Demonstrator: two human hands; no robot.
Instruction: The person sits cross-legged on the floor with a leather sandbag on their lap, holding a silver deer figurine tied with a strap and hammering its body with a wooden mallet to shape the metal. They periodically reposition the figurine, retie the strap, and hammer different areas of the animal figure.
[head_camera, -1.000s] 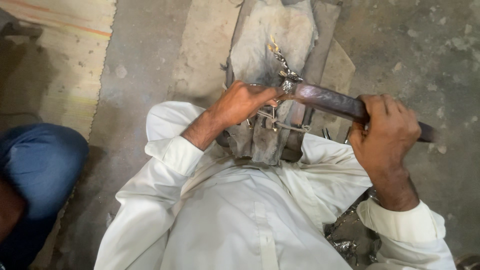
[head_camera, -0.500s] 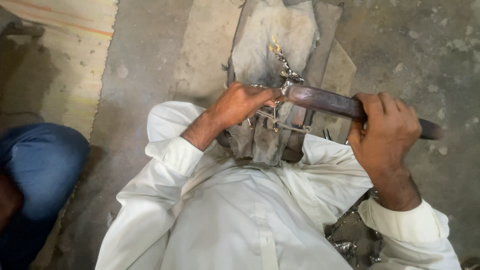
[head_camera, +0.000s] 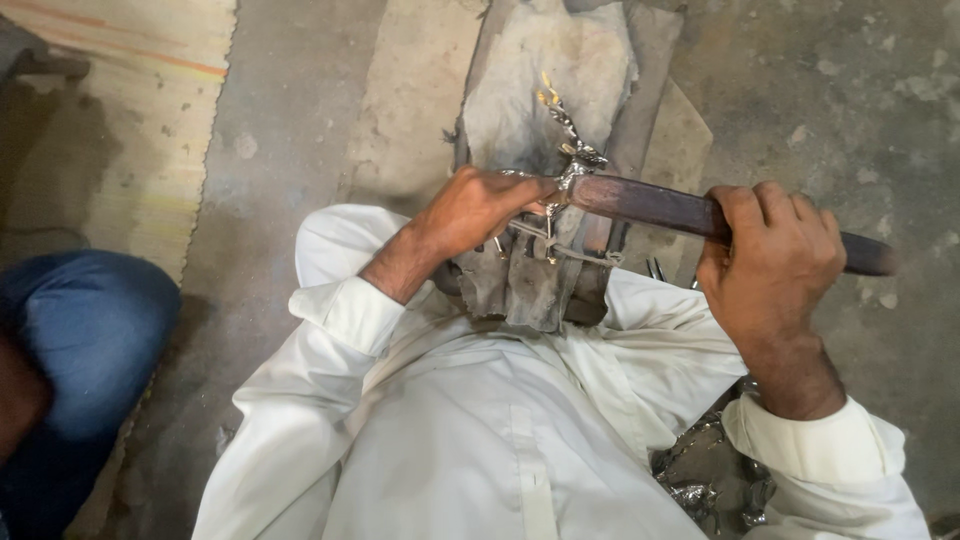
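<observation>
- Fingers of my right hand (head_camera: 775, 255) are wrapped tight round the dark wooden handle (head_camera: 690, 212) of a long tool, which lies crosswise in front of me, its far end poking out past my knuckles to the right
- My left hand (head_camera: 480, 205) is closed on a small shiny metal piece (head_camera: 572, 160), pinching it just where the tip of the tool meets it; the fingers themselves are curled under, so I cannot tell how much of the piece they cover
- That metal piece sits on a worn grey block (head_camera: 545, 110), which stands on the floor between my knees, with wire loops (head_camera: 550, 240) hanging at its near edge
- Both my sleeves are white, cuffs turned at the wrists
- Bare concrete floor (head_camera: 290, 130) all around, a pale woven mat (head_camera: 130, 110) off to the left
- Another person's blue trouser knee (head_camera: 85, 330) shows at the left edge, well apart from my hands
- Heap of shiny metal scraps (head_camera: 710, 480) lies by my right elbow
</observation>
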